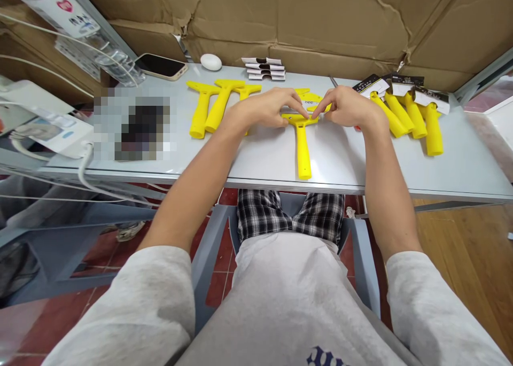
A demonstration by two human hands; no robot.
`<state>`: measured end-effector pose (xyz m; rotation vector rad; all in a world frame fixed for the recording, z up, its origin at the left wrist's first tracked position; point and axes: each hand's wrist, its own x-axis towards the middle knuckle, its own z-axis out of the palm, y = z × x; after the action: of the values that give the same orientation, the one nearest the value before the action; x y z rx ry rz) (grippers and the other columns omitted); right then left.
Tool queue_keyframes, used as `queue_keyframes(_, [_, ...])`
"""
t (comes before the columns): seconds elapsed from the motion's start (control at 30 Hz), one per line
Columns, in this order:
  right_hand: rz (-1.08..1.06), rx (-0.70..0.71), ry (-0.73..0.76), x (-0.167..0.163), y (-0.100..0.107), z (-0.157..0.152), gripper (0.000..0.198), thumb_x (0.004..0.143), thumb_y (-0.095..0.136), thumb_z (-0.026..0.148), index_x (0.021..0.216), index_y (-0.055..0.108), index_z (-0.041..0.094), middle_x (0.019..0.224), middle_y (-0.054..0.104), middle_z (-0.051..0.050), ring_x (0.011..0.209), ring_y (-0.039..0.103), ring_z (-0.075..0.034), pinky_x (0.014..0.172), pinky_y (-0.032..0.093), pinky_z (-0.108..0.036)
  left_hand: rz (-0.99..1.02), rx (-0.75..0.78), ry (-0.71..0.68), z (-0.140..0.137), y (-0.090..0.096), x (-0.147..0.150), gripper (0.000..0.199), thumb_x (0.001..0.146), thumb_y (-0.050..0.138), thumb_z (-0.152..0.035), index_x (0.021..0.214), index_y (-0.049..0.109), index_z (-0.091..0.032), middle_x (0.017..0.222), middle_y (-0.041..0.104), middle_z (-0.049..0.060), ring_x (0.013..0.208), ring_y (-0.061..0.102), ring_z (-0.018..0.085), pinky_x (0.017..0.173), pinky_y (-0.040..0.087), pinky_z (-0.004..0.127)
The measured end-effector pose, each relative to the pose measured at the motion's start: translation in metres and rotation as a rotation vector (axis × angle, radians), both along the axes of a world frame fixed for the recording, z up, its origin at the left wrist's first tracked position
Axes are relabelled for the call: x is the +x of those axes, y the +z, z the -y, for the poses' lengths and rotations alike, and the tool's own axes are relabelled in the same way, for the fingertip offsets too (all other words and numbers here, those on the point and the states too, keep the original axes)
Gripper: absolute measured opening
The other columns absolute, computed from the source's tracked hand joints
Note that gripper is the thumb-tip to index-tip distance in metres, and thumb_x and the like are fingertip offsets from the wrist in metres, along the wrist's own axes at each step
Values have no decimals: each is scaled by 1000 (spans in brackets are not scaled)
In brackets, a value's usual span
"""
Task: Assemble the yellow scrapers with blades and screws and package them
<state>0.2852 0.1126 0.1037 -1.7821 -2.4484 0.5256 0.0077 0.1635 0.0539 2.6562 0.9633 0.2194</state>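
A yellow plastic scraper lies on the table before me, its handle pointing toward my body. My left hand is closed on the left end of its wide head, thumb and forefinger bent around it. At the head's right end, the fingers of my right hand are pinched on the edge. Just behind the scraper, between my hands, is a flat yellow piece with dark lettering, partly covered by my fingers. A small red thing shows under my right hand, mostly hidden.
Several yellow scrapers lie at the left. More with black-and-white cards lie at the right. Folded cards, a white oval object and a phone sit along the cardboard at the back. White cables hang left.
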Motion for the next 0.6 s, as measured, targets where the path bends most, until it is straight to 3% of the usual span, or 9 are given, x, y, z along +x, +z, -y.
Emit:
queue_keyframes(0.2, [-53, 39, 26, 6, -9, -9, 24, 102, 76, 25, 115, 95, 19, 141, 83, -14, 107, 74, -25, 109, 71, -43, 27, 1, 1, -2, -4, 2, 65, 94, 77, -33, 158, 85, -40, 169, 71, 5, 153, 68, 36, 135, 49, 46])
queue_keyframes(0.33, [-121, 45, 56, 10, -15, -14, 24, 103, 82, 40, 106, 93, 19, 135, 83, -16, 112, 73, -29, 109, 68, -47, 60, 5, 7, -3, -7, 4, 63, 94, 80, -35, 156, 87, -41, 164, 75, 6, 150, 69, 37, 133, 50, 48])
queue_keyframes(0.47, [-122, 28, 40, 8, -12, -11, 20, 100, 83, 35, 109, 92, 20, 133, 83, -14, 111, 74, -28, 114, 65, -49, 64, 0, 7, -2, -9, 5, 62, 95, 78, -35, 157, 87, -41, 163, 75, 7, 148, 69, 37, 132, 51, 48])
queue_keyframes(0.6, [-100, -9, 37, 6, -9, -9, 24, 99, 85, 31, 120, 94, 22, 116, 83, -13, 107, 74, -28, 117, 63, -50, 56, 5, 1, -2, -8, 4, 65, 95, 77, -34, 159, 86, -43, 156, 78, 6, 143, 70, 36, 128, 53, 47])
